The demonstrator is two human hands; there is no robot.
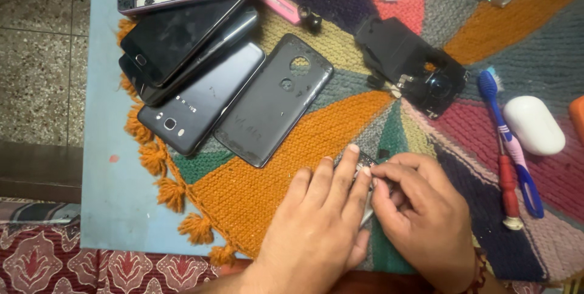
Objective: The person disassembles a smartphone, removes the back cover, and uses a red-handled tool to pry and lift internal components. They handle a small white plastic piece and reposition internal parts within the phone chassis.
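Far left – a stack of dark phones (182,51), then a loose grey back cover (274,108) lying diagonally on the knitted mat (267,190).

Centre – your left hand (319,218) lies flat, fingers extended and pressing a small dark circuit part (364,160) against the mat. The part sits at your fingertips, its long axis running up-right, between both hands. Your right hand (420,209) pinches closed on its near end; what else it holds, you cannot tell.

Right – a black phone frame (413,66), a red-handled screwdriver (508,190), a blue toothbrush (508,142), a white case (534,125).
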